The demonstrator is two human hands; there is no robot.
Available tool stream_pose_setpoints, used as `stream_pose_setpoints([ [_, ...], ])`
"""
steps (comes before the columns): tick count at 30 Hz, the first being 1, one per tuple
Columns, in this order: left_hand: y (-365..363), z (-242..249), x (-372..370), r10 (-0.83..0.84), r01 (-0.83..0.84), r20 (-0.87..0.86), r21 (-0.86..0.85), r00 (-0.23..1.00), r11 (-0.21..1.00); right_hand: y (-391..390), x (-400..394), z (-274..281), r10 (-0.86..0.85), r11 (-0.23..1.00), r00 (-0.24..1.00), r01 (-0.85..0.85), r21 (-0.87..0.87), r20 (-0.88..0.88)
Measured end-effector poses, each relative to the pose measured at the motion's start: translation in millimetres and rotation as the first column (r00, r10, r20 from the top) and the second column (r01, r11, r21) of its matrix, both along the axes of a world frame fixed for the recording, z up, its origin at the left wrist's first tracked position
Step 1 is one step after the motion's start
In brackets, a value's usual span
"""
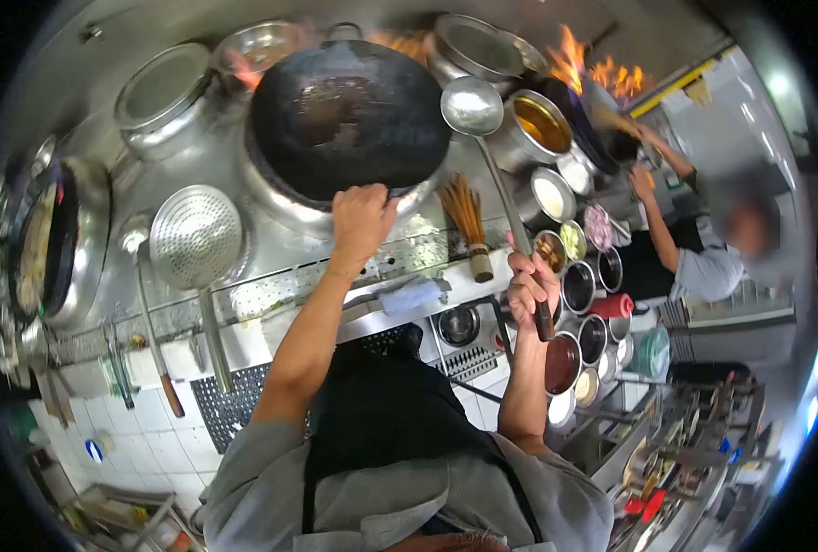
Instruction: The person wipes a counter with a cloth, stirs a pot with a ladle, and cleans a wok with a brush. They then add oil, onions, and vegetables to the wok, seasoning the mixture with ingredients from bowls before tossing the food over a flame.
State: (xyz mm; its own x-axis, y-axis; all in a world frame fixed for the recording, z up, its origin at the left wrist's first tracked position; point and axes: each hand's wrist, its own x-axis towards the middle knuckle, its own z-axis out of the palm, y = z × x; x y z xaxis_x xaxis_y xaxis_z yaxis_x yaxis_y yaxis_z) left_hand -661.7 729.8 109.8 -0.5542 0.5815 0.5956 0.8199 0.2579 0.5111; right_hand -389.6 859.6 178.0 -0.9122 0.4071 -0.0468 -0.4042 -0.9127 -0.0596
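At one o'clock, a long ladle (502,193) is clasped near its handle's end by the curled right hand (532,287), while at twelve the wok (386,129), likely heavy and hot, is gripped by the left hand (363,221) at the near edge, seemingly its steadiest hold.

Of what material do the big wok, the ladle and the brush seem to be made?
The wok looks like iron or carbon steel: blackened, faintly glossy. The ladle seems stainless steel, bright and reflective, its brown grip perhaps wood. The brush is probably bamboo: thin tan strips.
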Motion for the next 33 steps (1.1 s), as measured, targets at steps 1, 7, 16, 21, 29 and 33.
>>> stream_pose_setpoints([
  [1, 1.0, -1.5, 1.8, -0.036, 0.036, -0.001, 0.005, 0.999, 0.999, 3.3, 8.4, 3.6, -0.031, 0.999, 0.999, 0.031, -0.007, 0.008],
  [7, 0.5, -3.8, -1.5, -0.016, 0.013, -0.042, -0.069, 0.999, 0.998, 58.4, 30.5, 12.2, -0.214, 0.937, 0.966, 0.162, 0.309, 0.143],
  [16, -1.3, 0.6, -4.0, 0.000, -0.008, -0.058, -0.130, 0.998, 0.992, 83.2, 42.6, -53.8, -0.930, -0.339, 0.324, -0.568, 0.750, -0.175],
  [21, 5.7, 4.1, -4.4, 0.077, -0.087, -0.049, -0.244, 0.996, 0.966, -10.5, 52.7, -107.9, -0.965, -0.088, 0.242, -0.661, 0.746, 0.101],
  [29, 5.2, 4.7, -6.3, 0.138, -0.147, -0.051, -0.336, 0.989, 0.930, -12.5, 53.4, -133.4, -0.924, 0.056, 0.093, -0.926, 0.374, 0.370],
  [33, 8.4, 9.1, -2.4, 0.179, -0.185, -0.050, -0.359, 0.982, 0.915, 69.5, 94.7, -70.1, -0.802, -0.365, 0.477, -0.868, 0.338, 0.360],
])
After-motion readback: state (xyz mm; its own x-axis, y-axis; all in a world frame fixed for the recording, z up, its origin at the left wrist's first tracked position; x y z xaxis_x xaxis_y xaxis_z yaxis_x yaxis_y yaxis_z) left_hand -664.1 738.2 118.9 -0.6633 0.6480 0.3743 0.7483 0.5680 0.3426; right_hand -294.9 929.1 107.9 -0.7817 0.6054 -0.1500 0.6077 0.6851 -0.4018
